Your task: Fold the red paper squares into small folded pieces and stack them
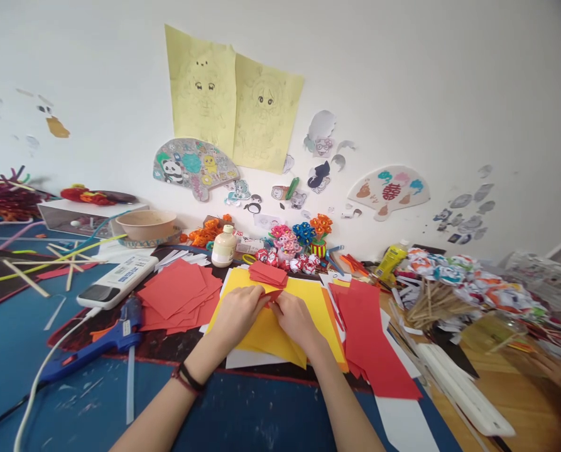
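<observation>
My left hand [237, 314] and my right hand [296, 320] meet over a stack of yellow paper sheets [308, 295]. Between their fingertips they pinch a small piece of red paper [274, 299], pressing it down on the yellow sheets. Just beyond the fingers lies a small pile of folded red paper pieces [267, 274]. A black band circles my left wrist. To the left lies a spread of red paper squares [176, 298]; to the right lie long red paper sheets [369, 333].
A blue glue gun [103, 342] with a white cord lies at left, beside a white remote-like device [117, 281]. A glue bottle [223, 246], a bowl [146, 225], paper flowers [299, 242], wooden sticks [431, 304] and paper balls crowd the back and right. Drawings hang on the wall.
</observation>
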`<action>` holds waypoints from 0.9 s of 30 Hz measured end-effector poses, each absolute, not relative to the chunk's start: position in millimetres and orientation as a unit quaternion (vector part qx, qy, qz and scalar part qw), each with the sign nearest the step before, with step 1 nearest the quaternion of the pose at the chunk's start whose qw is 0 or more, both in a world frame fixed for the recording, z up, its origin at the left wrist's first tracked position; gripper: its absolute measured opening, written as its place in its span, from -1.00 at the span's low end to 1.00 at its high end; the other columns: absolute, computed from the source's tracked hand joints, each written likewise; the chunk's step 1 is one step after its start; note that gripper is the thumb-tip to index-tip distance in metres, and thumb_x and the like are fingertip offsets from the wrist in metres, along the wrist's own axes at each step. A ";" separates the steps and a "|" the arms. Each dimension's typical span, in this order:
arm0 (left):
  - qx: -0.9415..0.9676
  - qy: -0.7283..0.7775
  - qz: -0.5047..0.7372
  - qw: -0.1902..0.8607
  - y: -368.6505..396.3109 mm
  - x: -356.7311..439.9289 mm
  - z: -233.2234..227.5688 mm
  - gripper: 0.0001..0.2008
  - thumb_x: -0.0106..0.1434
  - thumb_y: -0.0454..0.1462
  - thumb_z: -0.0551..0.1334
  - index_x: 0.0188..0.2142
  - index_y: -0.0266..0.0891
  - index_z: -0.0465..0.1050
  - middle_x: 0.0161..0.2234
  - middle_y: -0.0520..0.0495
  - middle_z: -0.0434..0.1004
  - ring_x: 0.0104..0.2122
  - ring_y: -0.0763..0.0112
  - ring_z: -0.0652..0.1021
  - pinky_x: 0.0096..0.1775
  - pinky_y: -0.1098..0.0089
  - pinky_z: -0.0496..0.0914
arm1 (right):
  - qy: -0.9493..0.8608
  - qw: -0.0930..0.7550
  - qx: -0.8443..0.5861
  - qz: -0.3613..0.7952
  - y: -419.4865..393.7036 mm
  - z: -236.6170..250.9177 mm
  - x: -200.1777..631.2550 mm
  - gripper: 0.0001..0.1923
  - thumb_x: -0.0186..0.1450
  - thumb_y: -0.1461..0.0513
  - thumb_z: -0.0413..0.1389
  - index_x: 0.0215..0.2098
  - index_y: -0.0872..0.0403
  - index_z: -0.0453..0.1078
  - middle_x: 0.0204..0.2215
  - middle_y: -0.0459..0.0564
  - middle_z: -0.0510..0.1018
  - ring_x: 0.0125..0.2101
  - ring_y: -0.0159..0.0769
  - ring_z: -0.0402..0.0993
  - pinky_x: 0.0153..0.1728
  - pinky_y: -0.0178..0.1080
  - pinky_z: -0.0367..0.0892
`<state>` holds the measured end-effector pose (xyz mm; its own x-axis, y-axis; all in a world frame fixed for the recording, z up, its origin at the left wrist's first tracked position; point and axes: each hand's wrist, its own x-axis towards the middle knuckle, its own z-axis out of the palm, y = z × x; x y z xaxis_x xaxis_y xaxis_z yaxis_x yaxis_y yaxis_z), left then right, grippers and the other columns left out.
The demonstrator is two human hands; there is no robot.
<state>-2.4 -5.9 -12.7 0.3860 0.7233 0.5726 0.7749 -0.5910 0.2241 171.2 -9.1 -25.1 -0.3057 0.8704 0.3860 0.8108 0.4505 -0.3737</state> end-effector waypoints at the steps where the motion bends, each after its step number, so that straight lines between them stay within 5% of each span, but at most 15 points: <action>1: -0.833 -0.446 -0.322 0.056 -5.8 -2.8 -12.1 -0.69 0.37 -0.14 -0.02 -0.40 -0.21 0.35 -0.48 -0.07 0.49 -0.48 0.37 0.44 -0.41 0.39 0.12 | -0.807 0.274 -0.520 0.050 -9.1 -25.3 171.4 -0.77 0.33 0.32 -0.02 -0.13 0.05 0.44 -0.20 0.07 0.58 -0.18 -0.17 0.48 -0.19 -0.27 0.27; 9: -0.835 -0.416 -0.359 0.040 -3.2 -6.4 -10.8 -0.67 0.37 -0.20 -0.03 -0.45 -0.22 0.38 -0.59 -0.02 0.43 -0.56 0.41 0.38 -0.30 0.35 0.18 | -0.795 0.320 -0.508 0.083 -6.6 -27.8 173.8 -0.82 0.31 0.30 0.01 -0.21 0.04 0.44 -0.26 0.04 0.57 -0.24 -0.18 0.47 -0.25 -0.27 0.26; 14: -0.725 -0.475 -0.472 -0.164 -2.7 -11.4 -3.4 -0.66 0.30 -0.08 0.08 -0.53 -0.21 0.29 -0.65 0.02 0.43 -0.59 0.40 0.44 -0.45 0.43 0.22 | -0.695 0.451 -0.505 0.243 0.1 -29.0 171.5 -0.76 0.27 0.08 0.10 -0.24 0.08 0.42 -0.37 0.01 0.55 -0.45 -0.27 0.43 -0.42 -0.28 0.27; 18: -0.662 -0.427 -0.519 -0.331 1.4 -12.7 -2.9 -0.68 0.25 -0.02 0.11 -0.41 -0.22 0.32 -0.61 0.02 0.51 -0.59 0.38 0.52 -0.45 0.44 0.33 | -0.607 0.490 -0.435 0.450 0.9 -33.1 164.9 -0.61 0.22 -0.05 0.11 -0.41 0.12 0.39 -0.51 -0.01 0.51 -0.56 -0.35 0.41 -0.51 -0.31 0.29; 21: -0.648 -0.426 -0.509 -0.373 8.4 -15.8 -4.8 -0.65 0.26 0.01 0.08 -0.36 -0.24 0.32 -0.58 -0.03 0.54 -0.56 0.32 0.55 -0.43 0.40 0.36 | -0.583 0.518 -0.419 0.465 2.3 -37.1 160.5 -0.58 0.19 -0.07 0.14 -0.50 0.14 0.39 -0.59 -0.02 0.49 -0.59 -0.37 0.41 -0.53 -0.33 0.29; 24: -0.674 -0.493 -0.472 -0.283 15.0 -31.1 -1.5 -0.66 0.29 -0.02 0.03 -0.23 -0.24 0.35 -0.43 -0.09 0.60 -0.44 0.26 0.58 -0.31 0.33 0.37 | -0.556 0.549 -0.445 0.437 9.3 -37.2 162.6 -0.57 0.13 -0.06 0.19 -0.56 0.15 0.39 -0.64 -0.04 0.47 -0.65 -0.39 0.38 -0.60 -0.35 0.27; 27: -0.703 -0.602 -0.378 -0.024 17.0 -56.3 2.8 -0.74 0.30 -0.17 0.01 -0.17 -0.24 0.39 -0.29 -0.17 0.58 -0.21 0.10 0.54 -0.10 0.15 0.27 | -0.527 0.579 -0.478 0.399 23.1 -30.9 170.7 -0.58 0.11 -0.04 0.21 -0.59 0.16 0.37 -0.67 -0.05 0.47 -0.69 -0.41 0.36 -0.66 -0.38 0.23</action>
